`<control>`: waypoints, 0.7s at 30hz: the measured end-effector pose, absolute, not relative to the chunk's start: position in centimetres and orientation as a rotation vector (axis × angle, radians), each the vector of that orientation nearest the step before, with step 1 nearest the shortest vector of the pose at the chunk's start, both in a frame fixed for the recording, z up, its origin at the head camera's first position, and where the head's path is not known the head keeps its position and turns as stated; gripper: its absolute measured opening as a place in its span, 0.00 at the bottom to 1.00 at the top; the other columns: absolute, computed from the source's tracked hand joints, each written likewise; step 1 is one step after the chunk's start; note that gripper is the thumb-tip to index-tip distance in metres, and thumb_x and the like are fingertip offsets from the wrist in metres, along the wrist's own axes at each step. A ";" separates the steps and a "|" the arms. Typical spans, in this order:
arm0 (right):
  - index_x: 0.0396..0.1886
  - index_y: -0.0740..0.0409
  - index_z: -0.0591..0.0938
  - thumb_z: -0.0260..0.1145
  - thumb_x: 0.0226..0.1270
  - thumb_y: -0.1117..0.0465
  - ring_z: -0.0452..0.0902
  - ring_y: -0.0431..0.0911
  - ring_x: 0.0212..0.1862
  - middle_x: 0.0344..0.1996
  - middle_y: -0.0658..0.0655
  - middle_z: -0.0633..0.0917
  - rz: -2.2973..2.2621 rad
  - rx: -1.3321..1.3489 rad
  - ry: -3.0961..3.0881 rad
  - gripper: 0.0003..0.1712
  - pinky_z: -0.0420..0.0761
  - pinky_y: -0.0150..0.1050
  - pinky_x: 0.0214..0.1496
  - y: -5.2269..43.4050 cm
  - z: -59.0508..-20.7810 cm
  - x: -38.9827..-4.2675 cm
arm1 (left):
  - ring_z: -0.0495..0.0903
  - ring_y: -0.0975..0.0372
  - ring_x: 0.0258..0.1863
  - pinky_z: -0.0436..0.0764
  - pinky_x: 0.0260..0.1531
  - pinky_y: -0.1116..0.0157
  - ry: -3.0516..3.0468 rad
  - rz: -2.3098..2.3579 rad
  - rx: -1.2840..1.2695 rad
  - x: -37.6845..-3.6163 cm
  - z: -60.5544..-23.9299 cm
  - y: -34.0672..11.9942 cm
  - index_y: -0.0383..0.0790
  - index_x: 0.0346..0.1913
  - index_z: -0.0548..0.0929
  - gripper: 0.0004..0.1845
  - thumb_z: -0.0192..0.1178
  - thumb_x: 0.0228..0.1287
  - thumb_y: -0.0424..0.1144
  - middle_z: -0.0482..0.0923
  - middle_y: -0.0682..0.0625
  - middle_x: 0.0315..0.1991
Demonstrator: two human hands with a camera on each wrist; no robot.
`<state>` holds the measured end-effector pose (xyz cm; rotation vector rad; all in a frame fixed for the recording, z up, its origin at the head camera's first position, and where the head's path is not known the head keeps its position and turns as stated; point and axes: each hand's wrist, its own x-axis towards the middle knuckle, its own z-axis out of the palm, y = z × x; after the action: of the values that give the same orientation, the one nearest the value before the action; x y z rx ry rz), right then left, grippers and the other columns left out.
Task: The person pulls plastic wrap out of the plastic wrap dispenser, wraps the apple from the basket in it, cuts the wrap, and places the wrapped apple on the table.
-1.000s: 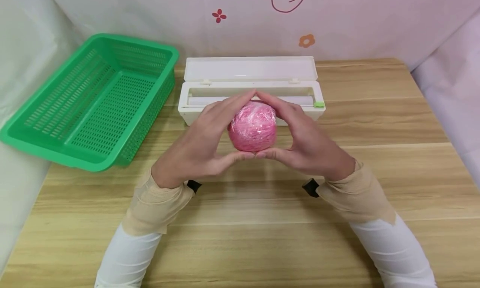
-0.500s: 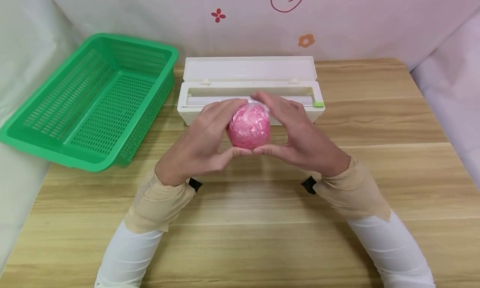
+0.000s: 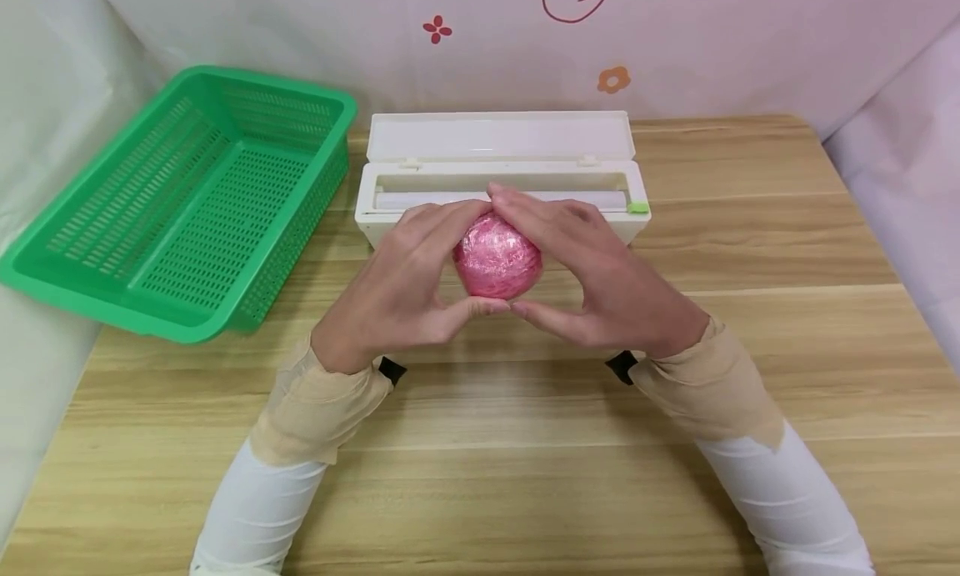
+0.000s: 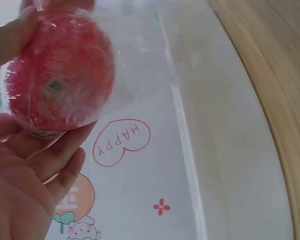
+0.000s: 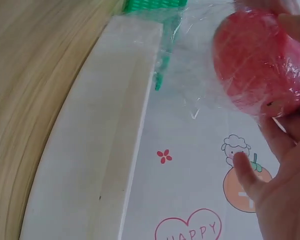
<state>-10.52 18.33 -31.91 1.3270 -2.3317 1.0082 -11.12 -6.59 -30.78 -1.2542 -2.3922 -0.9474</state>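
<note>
Between my two hands, over the middle of the table, is a round pink-red apple [image 3: 498,257] in clear cling film. My left hand [image 3: 401,280] holds its left side, thumb below and fingers over the top. From the right, my right hand [image 3: 611,280] grips it in the same way, its fingertips overlapping the left ones. A loose flap of cling film [image 4: 140,55] spreads out from the apple in the left wrist view. In the right wrist view the wrapped apple [image 5: 250,60] also trails loose film, and a small dark spot shows on it.
Behind the hands stands a white cling film dispenser [image 3: 500,136], lid up, with a roll [image 3: 427,201] inside and a green slider [image 3: 637,207] at its right end. A green slotted basket [image 3: 180,217] sits at left. A printed white cloth [image 3: 720,51] hangs behind the wooden table [image 3: 487,476].
The apple has shifted slightly left and turned in my hands. My right fingers lifted, then came down over its top, further left than before.
</note>
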 end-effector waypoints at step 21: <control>0.67 0.65 0.79 0.84 0.50 0.72 0.77 0.53 0.71 0.66 0.62 0.83 0.954 1.108 -2.077 0.41 0.69 0.44 0.75 17.5 -32.7 -11.2 | 0.83 0.52 0.60 0.86 0.53 0.49 -2.710 -1.382 -0.730 -10.7 -30.8 -6.2 0.35 0.79 0.63 0.51 0.49 0.68 0.74 0.77 0.40 0.67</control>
<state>-11.24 17.55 -32.73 1.1080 -2.0772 0.9544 -10.69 -6.24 -30.84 -0.7295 -2.7101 -1.3818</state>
